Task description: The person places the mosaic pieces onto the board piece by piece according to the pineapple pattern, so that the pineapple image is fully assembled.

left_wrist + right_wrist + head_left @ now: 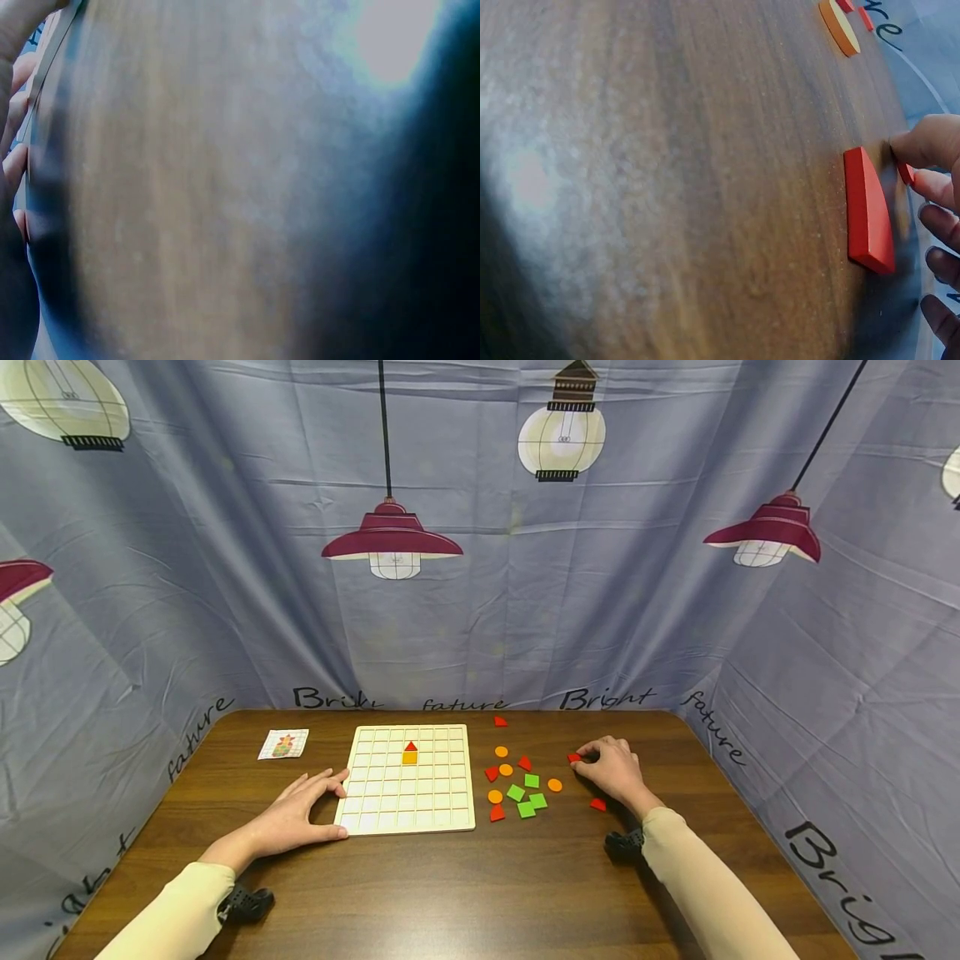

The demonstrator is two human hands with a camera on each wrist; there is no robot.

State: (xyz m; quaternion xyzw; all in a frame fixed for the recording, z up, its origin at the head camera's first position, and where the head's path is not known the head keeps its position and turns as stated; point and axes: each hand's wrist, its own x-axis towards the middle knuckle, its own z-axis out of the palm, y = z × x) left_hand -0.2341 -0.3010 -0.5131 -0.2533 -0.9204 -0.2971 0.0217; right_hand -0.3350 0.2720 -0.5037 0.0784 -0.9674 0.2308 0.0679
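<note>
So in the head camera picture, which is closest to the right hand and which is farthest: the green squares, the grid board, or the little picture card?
From the right hand, nearest first:
1. Green squares, just to its left among the loose pieces.
2. Grid board, at the table's middle, under the left hand's fingertips.
3. Little picture card, far left, beyond the board.

My view: table bearing grid board at centre, two tiles on it; card to its left; loose tiles right; my hands flanking
</note>
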